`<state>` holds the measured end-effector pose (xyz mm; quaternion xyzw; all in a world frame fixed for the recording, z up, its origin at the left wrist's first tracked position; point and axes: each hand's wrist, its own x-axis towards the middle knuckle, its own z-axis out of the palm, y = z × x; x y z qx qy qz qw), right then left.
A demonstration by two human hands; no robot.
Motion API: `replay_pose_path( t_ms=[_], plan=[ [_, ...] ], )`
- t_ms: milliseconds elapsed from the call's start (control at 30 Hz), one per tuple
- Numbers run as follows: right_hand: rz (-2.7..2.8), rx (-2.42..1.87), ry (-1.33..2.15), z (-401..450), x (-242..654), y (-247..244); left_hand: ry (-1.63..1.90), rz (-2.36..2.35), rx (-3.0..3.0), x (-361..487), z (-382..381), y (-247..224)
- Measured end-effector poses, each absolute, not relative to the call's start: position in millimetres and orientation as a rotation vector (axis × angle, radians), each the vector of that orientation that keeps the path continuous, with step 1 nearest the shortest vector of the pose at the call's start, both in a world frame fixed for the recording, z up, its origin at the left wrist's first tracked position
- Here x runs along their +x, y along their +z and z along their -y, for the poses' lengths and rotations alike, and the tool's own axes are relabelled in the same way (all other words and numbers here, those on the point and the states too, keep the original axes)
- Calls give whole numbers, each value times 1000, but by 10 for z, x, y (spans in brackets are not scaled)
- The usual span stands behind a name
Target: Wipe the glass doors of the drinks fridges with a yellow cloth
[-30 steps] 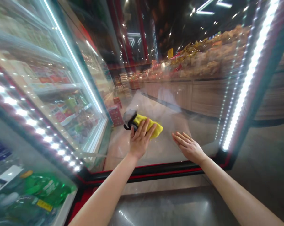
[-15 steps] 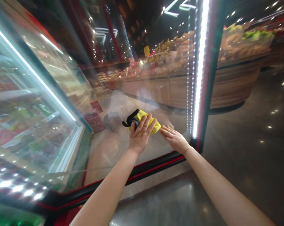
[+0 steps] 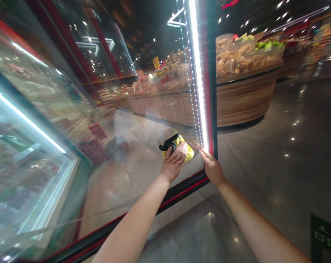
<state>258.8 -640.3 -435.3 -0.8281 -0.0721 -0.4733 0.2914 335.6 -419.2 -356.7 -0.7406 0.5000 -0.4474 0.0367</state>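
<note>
We note the left hand (image 3: 174, 164) near mid-frame, fingers curved over a bunched yellow cloth (image 3: 190, 152), thumb against its dark side; we read this as a hold, with the cloth pinned to the glass pane (image 3: 143, 164). The cloth's black edging (image 3: 173, 139) curls free past the fingers, toward the left of the frame.

We judge the cloth light, soft and limp, unlikely to break, and apt to slide easily on smooth glass. Best hold, in our view: flat fingers across the folded yellow body, thumb on the dark side, loose edging tucked in. The pane we take to be stiff and slippery, better steadied by its frame.

Just right of the cloth, the right hand (image 3: 214, 168) meets the foot of the upright frame (image 3: 213, 120), fingertips by the light strip (image 3: 198, 73); we cannot tell whether it grips or merely rests.

Farther out we log a black bottom rail (image 3: 181, 190) below the hands, a wood-sided display (image 3: 244, 100) at upper right, and a blurred lit case (image 3: 11, 171) at left.
</note>
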Motion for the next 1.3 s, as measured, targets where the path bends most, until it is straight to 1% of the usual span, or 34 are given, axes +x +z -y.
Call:
replay_pose_path(
  t_ms=[167, 267, 367, 467, 567, 700, 800, 933, 1133, 1300],
  plan=[
    [190, -2127, -1252, 6446, 2594, -4325, -1261, -2010, -1919, 3519, 4600, -3447],
    [140, -2068, -1317, 6456, 2585, -4387, -1255, -1952, -2052, 3641, 4802, -3441],
    [47, -1991, -1381, 6444, 2579, -4458, -1217, -1917, -2121, 3662, 4883, -3601],
    [43, -1969, -1367, 6441, 2597, -4476, -1072, -2020, -2056, 3620, 4805, -3823],
    [66, -2011, -1308, 6441, 2630, -4491, -926, -2112, -1977, 3613, 4677, -3930],
    [57, -2052, -1222, 6361, 2634, -4658, -923, -1999, -2080, 3586, 4570, -4042],
    [53, -2042, -1169, 6265, 2610, -4860, -957, -1894, -2161, 3470, 4469, -4276],
    [80, -2034, -1081, 6252, 2618, -5003, -941, -1902, -2146, 3378, 4180, -4527],
    [-1, -2005, -1075, 6280, 2731, -4962, -1007, -1765, -2285, 3375, 3618, -4443],
    [-173, -1973, -1190, 5897, 2974, -5043, -1086, -1567, -2487, 3193, 3577, -4522]
  ],
)
